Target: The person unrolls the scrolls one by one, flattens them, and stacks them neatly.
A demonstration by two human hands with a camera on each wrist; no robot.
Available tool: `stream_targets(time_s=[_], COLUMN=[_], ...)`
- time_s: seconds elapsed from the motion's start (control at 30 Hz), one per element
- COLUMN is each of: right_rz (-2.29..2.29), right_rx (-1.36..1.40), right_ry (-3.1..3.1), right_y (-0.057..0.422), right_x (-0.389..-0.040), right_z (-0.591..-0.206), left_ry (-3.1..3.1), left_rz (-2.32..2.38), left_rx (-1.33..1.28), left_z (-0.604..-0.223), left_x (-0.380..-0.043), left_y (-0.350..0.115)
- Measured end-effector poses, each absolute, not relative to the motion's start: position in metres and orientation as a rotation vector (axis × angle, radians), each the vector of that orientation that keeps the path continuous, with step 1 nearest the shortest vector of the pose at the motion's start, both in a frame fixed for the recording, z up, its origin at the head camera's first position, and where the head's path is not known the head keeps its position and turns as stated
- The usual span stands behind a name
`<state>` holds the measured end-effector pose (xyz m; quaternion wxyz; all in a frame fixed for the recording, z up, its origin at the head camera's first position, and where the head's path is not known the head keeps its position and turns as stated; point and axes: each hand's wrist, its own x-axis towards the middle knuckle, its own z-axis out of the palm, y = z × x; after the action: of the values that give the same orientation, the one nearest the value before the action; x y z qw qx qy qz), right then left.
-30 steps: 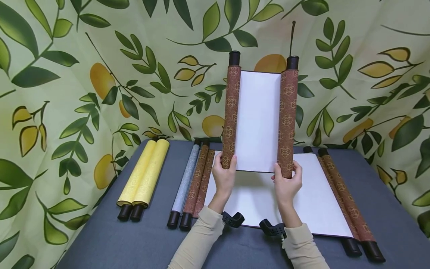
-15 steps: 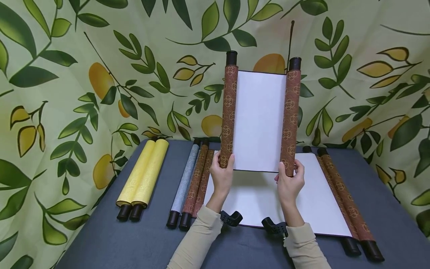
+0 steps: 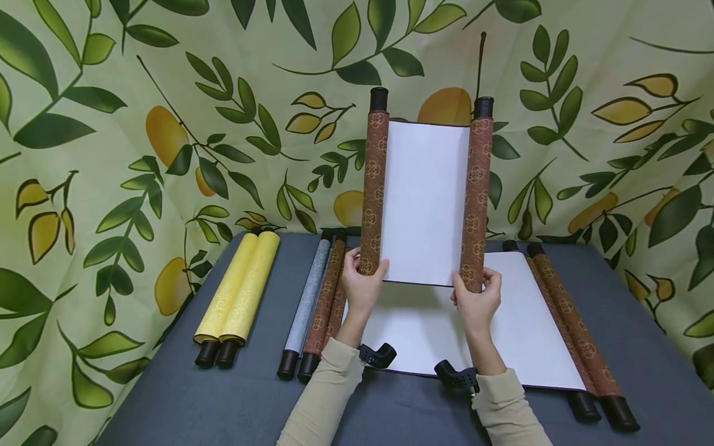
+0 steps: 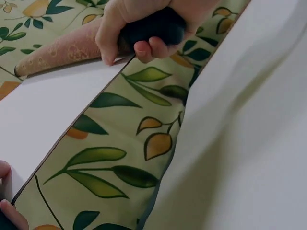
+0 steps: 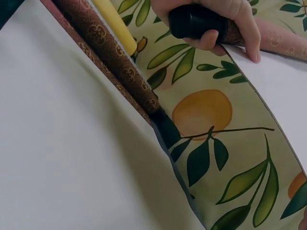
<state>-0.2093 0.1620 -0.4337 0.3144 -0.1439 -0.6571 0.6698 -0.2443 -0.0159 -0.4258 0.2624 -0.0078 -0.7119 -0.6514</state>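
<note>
A hand scroll with brown, gold-patterned backing is held up in both hands, partly unrolled, its white paper (image 3: 426, 204) facing me. My left hand (image 3: 361, 286) grips the lower end of the left roll (image 3: 374, 192). Around the lower end of the right roll (image 3: 476, 198) my right hand (image 3: 478, 303) curls its fingers and thumb. Black knobs cap both rolls; in the left wrist view the left hand wraps a black knob (image 4: 156, 29), and in the right wrist view a black knob (image 5: 196, 23) sits in the right hand. Beneath lies a larger spread scroll (image 3: 535, 328), partly hidden by the arms.
On the grey-blue table (image 3: 212, 409), two yellow rolls (image 3: 240, 288) lie side by side at the left. A slim light-blue roll (image 3: 308, 297) lies against brown rolls (image 3: 326, 303). More brown rolls (image 3: 580, 328) are at the right. Behind hangs a leaf-patterned cloth (image 3: 245, 37).
The hands first moved apart, widening the stretch of white paper between the rolls. Then both hands and the raised scroll shifted slightly left. The scrolls on the table have stayed put.
</note>
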Motion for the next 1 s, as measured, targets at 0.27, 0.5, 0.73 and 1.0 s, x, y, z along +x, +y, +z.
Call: stream_targets(time_s=[0.27, 0.5, 0.73, 1.0], right_rz=[1.674, 1.507, 1.598, 1.543], right_rx=[-0.322, -0.399, -0.375, -0.329], right_ry=[-1.729, -1.795, -1.907, -1.897], right_y=[0.165, 0.171, 0.174, 0.17], right_x=[-0.21, -0.208, -0.206, -0.21], right_z=[-0.435, -0.433, -0.43, -0.434], left_ry=[-1.959, -2.228, -2.231, -2.101], left_rz=[-1.766, -1.627, -1.722, -1.717], left_rx=[-0.092, -0.029, -0.098, -0.129], left_z=[-0.425, -0.424, -0.426, -0.426], left_x=[-0.248, -0.248, -0.251, -0.252], left_y=[-0.025, -0.032, -0.037, -0.036])
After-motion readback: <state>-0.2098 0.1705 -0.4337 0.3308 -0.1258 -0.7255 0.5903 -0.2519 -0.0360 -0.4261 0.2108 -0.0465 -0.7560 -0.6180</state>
